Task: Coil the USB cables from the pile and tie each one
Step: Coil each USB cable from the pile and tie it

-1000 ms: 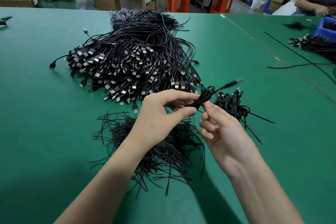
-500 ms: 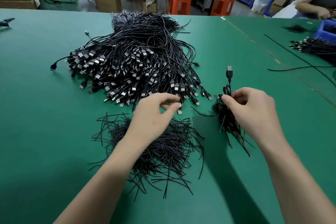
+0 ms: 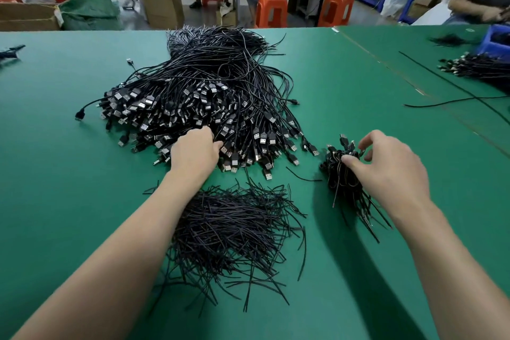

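Head view: the left hand (image 3: pixel 196 152) buries curled fingers in the pile of USB cables (image 3: pixel 198 96) in the middle of the tabletop (image 3: pixel 55 201); whether it grips one I cannot tell. Pulling could drag tangled neighbours along. The cables are thin and black, plugs fanned toward the near edge. The right hand (image 3: pixel 386 171) rests loosely spread on tied coils (image 3: pixel 340 182).

Left hand (image 3: pixel 194 150) fingertips buried in cable pile (image 3: pixel 198 96); blue bin (image 3: pixel 496 41) cut by edge.
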